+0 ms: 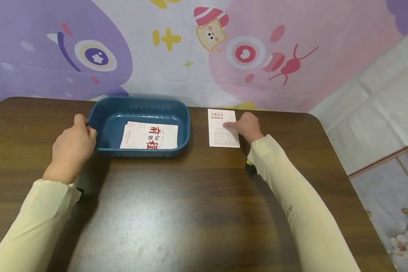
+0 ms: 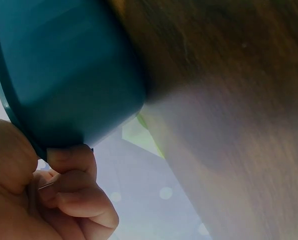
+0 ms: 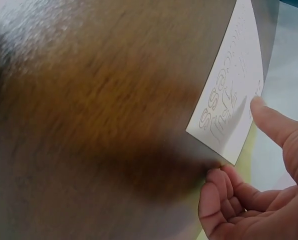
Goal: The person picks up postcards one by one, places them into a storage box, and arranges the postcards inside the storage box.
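Note:
My left hand (image 1: 73,145) pinches the left rim of a dark blue plastic basin (image 1: 141,153) between thumb and curled fingers, as the left wrist view also shows. Inside the basin lie white printed cards (image 1: 136,136), the top one with red characters. To the basin's right, my right hand (image 1: 247,126) holds a white card (image 1: 221,135) by its right edge. In the right wrist view the thumb lies on the face of this card (image 3: 229,90), and the curled fingers (image 3: 216,197) are at its edge. Dark lettering and outlined characters with "success" mark the card.
Basin and card are at the back of a dark wooden table (image 1: 176,211), whose surface reflects light. Behind it hangs a cloth (image 1: 176,71) with cartoon figures. On the right, beyond the table's edge, is a pale patterned covering (image 1: 377,98).

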A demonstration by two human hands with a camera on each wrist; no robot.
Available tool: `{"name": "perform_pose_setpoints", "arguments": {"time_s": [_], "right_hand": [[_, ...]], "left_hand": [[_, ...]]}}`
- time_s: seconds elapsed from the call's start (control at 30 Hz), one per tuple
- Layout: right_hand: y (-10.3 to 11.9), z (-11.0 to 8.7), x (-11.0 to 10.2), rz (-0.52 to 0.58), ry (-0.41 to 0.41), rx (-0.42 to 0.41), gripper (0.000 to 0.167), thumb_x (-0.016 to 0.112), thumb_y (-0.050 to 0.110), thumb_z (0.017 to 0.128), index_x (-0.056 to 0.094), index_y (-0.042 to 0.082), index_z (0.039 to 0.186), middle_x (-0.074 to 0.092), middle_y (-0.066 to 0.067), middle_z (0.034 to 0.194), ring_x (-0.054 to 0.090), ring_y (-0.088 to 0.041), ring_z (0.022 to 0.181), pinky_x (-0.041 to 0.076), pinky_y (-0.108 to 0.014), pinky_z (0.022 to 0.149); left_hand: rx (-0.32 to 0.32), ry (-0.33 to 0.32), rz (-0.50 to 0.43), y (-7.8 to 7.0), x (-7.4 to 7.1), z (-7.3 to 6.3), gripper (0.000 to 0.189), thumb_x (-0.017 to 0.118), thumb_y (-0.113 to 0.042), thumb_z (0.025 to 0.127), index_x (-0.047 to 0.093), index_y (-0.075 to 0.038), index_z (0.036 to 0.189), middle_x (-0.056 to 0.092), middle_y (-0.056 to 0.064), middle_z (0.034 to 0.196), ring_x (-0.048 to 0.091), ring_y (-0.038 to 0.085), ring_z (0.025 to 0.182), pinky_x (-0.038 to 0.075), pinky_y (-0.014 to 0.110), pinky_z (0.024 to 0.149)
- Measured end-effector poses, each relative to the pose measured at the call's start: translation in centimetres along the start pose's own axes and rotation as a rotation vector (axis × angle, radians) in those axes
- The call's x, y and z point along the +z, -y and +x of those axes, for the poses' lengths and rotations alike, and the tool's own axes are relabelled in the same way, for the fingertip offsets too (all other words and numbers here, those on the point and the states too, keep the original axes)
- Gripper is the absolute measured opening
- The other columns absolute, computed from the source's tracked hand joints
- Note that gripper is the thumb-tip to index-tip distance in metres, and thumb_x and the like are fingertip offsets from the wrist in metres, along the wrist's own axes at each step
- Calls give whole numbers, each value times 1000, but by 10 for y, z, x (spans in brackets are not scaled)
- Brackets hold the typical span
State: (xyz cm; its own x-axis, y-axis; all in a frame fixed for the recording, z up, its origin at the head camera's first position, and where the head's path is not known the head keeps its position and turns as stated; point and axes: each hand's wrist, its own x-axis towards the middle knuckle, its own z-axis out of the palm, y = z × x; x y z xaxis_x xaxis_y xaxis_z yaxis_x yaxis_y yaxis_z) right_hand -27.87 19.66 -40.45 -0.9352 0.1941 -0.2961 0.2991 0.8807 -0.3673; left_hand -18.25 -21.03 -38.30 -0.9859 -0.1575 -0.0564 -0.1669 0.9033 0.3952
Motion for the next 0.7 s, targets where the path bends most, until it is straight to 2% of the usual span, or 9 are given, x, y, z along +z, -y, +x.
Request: {"name": "perform_pose_setpoints", "arguments": {"time_s": [0.13, 0.33, 0.5, 0.7], "right_hand": [[2, 0, 3, -29, -22, -22, 47, 72, 47, 75, 50, 5, 74, 42, -2, 70, 40, -17, 69, 38, -28, 63], [6, 1, 4, -40, -9, -8, 53, 72, 43, 76, 59, -3, 97, 56, -11, 90, 45, -19, 80, 46, -35, 77], [9, 0, 2, -24, 18, 20, 57, 72, 41, 77, 57, -6, 106, 60, -16, 103, 48, -20, 86, 47, -38, 86], [9, 3, 1, 85, 68, 106, 62, 73, 37, 77, 51, -5, 118, 56, -15, 111, 47, -20, 90, 45, -37, 92]], "left_hand": [[-4, 1, 3, 0, 0, 0, 39, 26, -20, 93, 35, 7, 119, 56, 38, 85, 54, 45, 63, 38, 51, 55], [-3, 1, 7, 0, -1, 0, 39, 26, -20, 93, 35, 7, 119, 56, 37, 83, 53, 44, 61, 38, 51, 54], [2, -7, 5, 0, -1, 0, 39, 26, -20, 93, 36, 8, 119, 56, 38, 83, 52, 43, 59, 38, 51, 53], [3, 7, 4, 0, -1, 0, 39, 26, -20, 93, 35, 8, 120, 56, 36, 81, 51, 41, 58, 39, 51, 54]]}}
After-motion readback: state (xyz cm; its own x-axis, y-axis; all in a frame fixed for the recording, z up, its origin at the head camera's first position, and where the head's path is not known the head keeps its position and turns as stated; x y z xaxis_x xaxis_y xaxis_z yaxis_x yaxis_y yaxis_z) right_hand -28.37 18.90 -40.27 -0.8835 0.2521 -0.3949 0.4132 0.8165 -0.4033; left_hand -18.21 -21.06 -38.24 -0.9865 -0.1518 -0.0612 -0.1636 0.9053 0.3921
